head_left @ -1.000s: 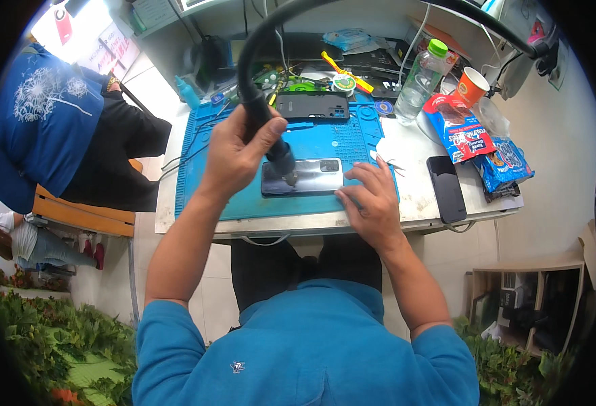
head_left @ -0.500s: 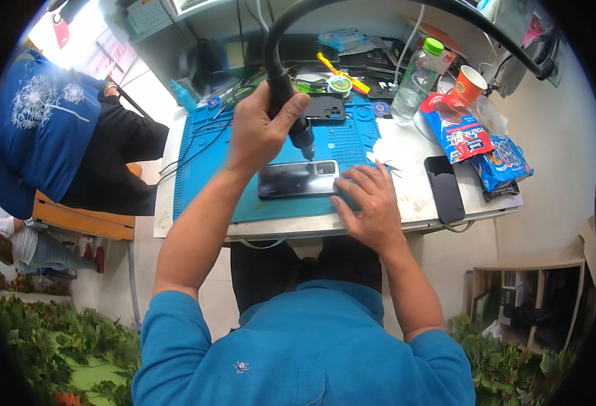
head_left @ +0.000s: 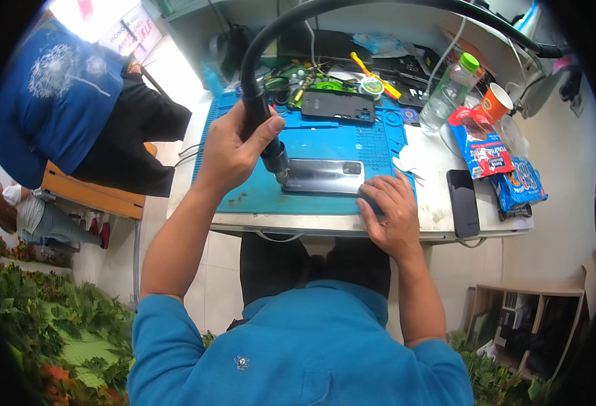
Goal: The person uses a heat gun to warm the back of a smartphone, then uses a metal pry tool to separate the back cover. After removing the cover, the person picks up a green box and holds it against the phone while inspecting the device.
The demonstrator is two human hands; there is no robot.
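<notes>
My left hand [head_left: 234,149] is closed around the black handle of a hot air gun [head_left: 274,161], which hangs from a thick black hose. Its metal nozzle points down at the left end of a silver-grey smartphone [head_left: 322,177]. That phone lies back side up on a blue work mat [head_left: 244,201], with its camera block at the right. At the phone's right end is my right hand [head_left: 391,213], fingers stretched and thumb apart, fingertips at the edge. Whether they press on it I cannot tell. Beyond the phone lies a black phone case [head_left: 338,107].
To the right are a dark phone [head_left: 462,203], a clear bottle [head_left: 448,95] with a green cap, an orange paper cup [head_left: 494,103] and snack packets [head_left: 480,143]. Tools and a yellow brush [head_left: 372,73] crowd the back. A person in blue [head_left: 75,101] stands at the left.
My left hand has moved the hot air gun leftward along the phone, from above its upper right part to its left end. My right hand stays by the right end. The view has shifted slightly.
</notes>
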